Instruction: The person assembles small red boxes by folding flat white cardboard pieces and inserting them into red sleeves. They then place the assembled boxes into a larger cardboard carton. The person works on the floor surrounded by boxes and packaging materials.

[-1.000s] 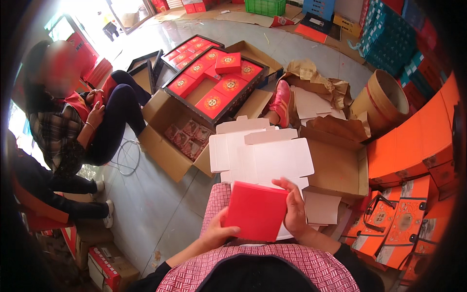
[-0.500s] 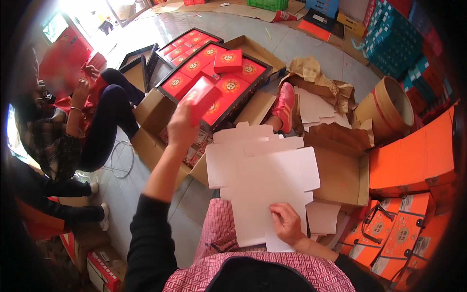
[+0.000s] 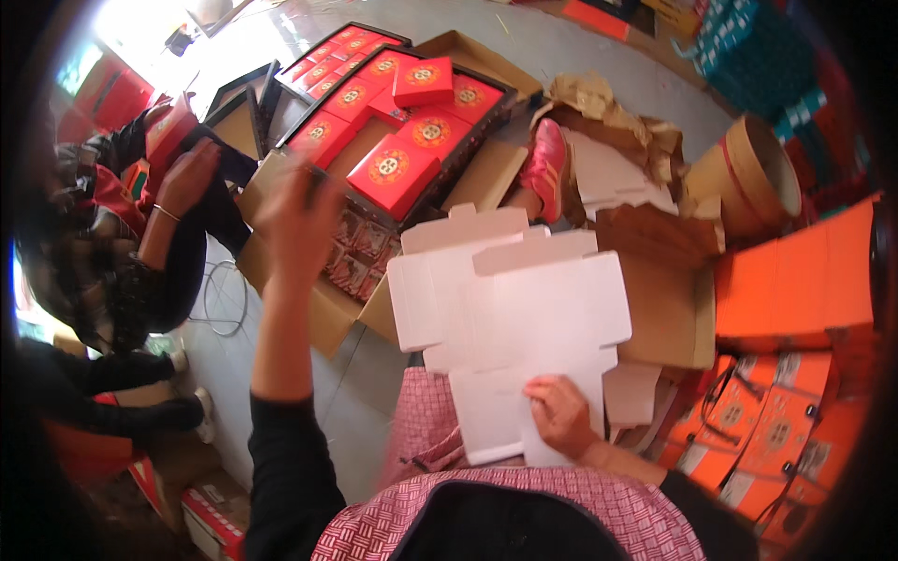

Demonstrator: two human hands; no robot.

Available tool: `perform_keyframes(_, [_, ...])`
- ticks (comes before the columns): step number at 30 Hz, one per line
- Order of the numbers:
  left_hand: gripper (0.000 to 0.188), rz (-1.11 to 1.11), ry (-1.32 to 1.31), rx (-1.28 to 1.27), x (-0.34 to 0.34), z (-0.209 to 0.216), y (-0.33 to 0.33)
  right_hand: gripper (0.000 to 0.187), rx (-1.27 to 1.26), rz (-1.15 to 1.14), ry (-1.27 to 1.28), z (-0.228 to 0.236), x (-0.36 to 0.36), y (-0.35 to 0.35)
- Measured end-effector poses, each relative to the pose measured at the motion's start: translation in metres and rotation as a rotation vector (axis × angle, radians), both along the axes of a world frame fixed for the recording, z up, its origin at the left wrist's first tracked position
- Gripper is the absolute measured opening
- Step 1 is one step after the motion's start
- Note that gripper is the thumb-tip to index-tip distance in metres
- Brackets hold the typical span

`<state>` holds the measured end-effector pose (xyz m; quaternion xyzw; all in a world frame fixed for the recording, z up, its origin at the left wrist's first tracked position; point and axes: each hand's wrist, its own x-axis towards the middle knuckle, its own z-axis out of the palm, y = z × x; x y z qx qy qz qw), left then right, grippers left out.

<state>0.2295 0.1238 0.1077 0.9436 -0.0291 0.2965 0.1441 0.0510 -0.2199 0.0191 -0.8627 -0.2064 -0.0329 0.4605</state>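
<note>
Right hand [image 3: 558,414] pins the near edge of the white flat carton blank [image 3: 519,323] on the lap; keep it pressed flat. Left hand [image 3: 301,208], open and empty, hangs beyond the blank's left side, short of the red box [image 3: 394,172]. Half a second ago it reached farther toward the boxes.

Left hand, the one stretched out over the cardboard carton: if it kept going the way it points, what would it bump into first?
Most likely the nearest red box on the black tray; the left hand looks empty and points that way. Depth is hard to judge.
</note>
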Motion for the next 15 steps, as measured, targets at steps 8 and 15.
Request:
perform_keyframes(8, [0.052, -1.184, -0.526, 0.072, -0.196, 0.155, -0.112, 0.013, 0.018, -0.028, -0.107, -0.014, -0.009, -0.007])
perform_keyframes(15, [0.051, -1.258, -0.518, 0.027, -0.228, 0.157, -0.135, 0.011, 0.136, -0.005, -0.082, -0.013, -0.018, -0.004])
